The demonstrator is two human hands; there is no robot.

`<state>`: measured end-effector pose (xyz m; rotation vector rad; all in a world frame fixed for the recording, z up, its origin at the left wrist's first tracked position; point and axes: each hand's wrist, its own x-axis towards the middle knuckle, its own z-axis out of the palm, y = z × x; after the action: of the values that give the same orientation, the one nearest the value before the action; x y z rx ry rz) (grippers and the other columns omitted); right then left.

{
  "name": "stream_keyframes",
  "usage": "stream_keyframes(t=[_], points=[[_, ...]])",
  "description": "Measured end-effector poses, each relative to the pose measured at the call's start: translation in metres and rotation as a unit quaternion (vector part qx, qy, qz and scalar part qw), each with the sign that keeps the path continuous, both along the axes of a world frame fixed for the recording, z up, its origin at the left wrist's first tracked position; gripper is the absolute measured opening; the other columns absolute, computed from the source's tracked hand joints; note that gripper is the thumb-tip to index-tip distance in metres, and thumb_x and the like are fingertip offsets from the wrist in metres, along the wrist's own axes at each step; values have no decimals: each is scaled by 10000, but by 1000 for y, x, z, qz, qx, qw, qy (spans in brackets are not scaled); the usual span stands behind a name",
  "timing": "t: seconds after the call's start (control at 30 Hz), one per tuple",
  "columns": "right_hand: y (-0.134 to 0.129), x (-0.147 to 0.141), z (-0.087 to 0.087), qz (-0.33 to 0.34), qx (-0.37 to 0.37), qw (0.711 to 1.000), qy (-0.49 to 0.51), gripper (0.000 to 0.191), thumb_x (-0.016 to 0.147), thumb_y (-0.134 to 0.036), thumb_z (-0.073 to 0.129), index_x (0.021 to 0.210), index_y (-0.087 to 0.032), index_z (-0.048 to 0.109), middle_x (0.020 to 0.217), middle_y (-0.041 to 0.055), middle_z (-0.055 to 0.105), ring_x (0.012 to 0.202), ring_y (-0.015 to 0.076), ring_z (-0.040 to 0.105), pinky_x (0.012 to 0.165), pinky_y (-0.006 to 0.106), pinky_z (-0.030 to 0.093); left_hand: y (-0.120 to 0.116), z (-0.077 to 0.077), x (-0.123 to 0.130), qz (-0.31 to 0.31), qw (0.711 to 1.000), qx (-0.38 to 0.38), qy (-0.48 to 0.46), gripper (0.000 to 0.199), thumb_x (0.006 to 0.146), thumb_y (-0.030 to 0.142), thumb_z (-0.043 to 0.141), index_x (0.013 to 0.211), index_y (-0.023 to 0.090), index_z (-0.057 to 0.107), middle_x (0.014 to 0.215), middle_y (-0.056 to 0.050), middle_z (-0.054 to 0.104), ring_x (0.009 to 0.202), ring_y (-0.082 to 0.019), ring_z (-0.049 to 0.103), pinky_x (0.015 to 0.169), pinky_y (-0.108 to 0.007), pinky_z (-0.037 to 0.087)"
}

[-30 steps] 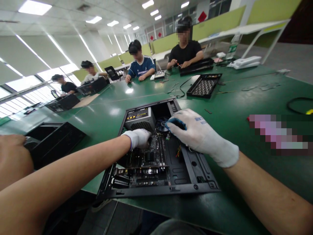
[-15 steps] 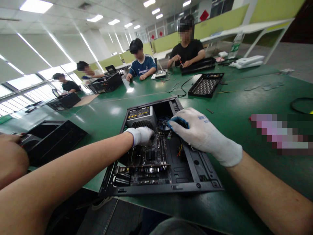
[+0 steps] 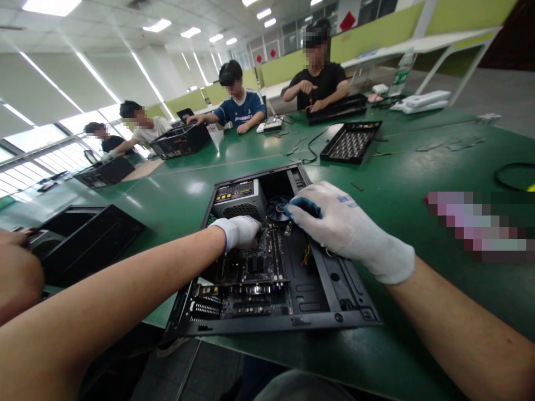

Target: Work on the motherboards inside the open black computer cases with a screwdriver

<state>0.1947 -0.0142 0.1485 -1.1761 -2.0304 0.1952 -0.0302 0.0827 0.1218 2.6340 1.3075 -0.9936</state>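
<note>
An open black computer case (image 3: 311, 323) lies on its side in front of me. My left hand (image 3: 242, 231), in a white glove, reaches in over the motherboard (image 3: 267, 267) beside the power supply (image 3: 238, 197). Its fingers are curled down, and what they hold, if anything, is hidden. Also gloved, my right hand (image 3: 330, 217) comes over the case's right rail. Its blue-coated thumb and fingers close at the edge of a round black cooling fan (image 3: 276, 209). A small green-and-white piece (image 3: 288, 228) shows just below the fan. Thin coloured wires (image 3: 306, 255) lie under my right hand.
Another black case (image 3: 92, 239) stands at the left, with a co-worker's arm (image 3: 19, 273) by it. Across the green table (image 3: 251, 159) people work at more cases. A black tray-like panel (image 3: 351, 142), loose cables and a bottle (image 3: 402, 75) lie or stand farther back.
Both my hands stay almost in place at the case. The view shifts slightly. Across the table, one person's arm has stretched towards a case, and another's has reached out to the left.
</note>
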Motion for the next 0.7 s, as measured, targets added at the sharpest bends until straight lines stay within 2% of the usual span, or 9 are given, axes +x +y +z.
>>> stream_keyframes(t=[0.27,0.43,0.7], points=[[1,-1,0,-2,-2,1000,3,325,1033,-454,534,960,-203,726,1013,66,748,996,261,635,929,401,441,4,-6,0,-2,1000,1,3,489,758,364,840,1195,177,725,1267,-133,745,1171,-288,709,1021,-320,551],[0,-2,2,-5,-10,1000,6,338,1028,-469,536,957,-203,732,1012,67,753,1002,265,641,931,404,443,1,-6,3,-14,1000,-3,13,455,764,368,815,1155,146,742,1230,-173,753,1136,-323,722,983,-361,578],[-3,-2,3,-19,-24,999,33,320,1008,-477,558,967,-208,726,1027,76,747,1008,266,640,930,409,454,-2,-3,2,-8,1000,1,23,628,675,383,849,1251,178,705,1290,-157,737,1163,-330,711,990,-350,574]])
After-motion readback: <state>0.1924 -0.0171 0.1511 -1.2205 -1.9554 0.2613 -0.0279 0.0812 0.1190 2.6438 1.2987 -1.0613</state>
